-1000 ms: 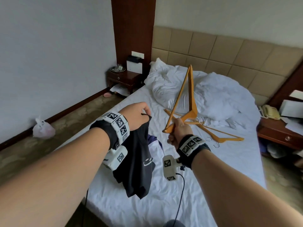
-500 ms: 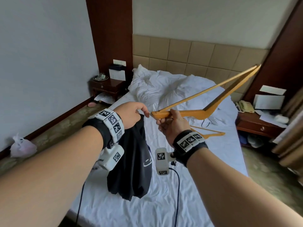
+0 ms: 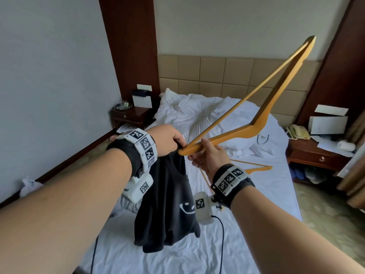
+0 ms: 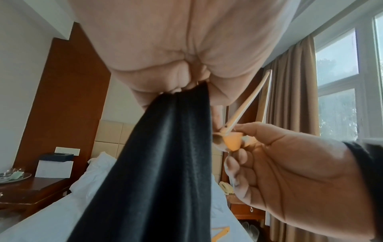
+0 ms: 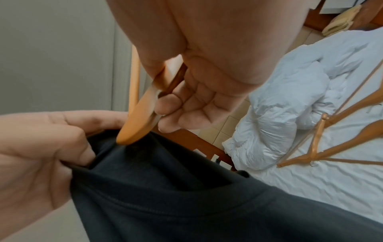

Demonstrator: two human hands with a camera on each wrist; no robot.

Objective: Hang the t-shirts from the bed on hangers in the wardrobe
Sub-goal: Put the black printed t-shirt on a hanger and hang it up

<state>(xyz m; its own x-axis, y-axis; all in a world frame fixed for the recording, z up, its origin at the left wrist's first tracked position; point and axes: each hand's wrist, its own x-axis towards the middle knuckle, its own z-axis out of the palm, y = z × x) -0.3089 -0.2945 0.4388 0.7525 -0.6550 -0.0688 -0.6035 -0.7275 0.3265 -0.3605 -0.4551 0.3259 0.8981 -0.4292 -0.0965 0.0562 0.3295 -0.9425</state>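
A black t-shirt (image 3: 167,202) with a small white smile print hangs above the bed, gripped at its collar by my left hand (image 3: 169,139). My right hand (image 3: 207,155) holds one arm of a wooden hanger (image 3: 256,119), whose other arm points up and to the right. The hanger's rounded end (image 5: 132,132) touches the shirt's neck opening (image 5: 165,173) right beside the left fingers (image 5: 62,131). In the left wrist view the shirt (image 4: 157,172) drops from my fist, with the hanger tip (image 4: 228,140) next to it.
More wooden hangers (image 3: 254,168) lie on the white bed (image 3: 266,194), near a crumpled duvet (image 3: 197,115). Nightstands stand on the left (image 3: 130,115) and right (image 3: 316,155) of the bed. A white bag (image 3: 29,184) sits on the floor by the left wall.
The hanger swung from upright to slanting rightwards, and its near end moved left up to the shirt collar. My view turned right and up. The left hand kept hold of the shirt.
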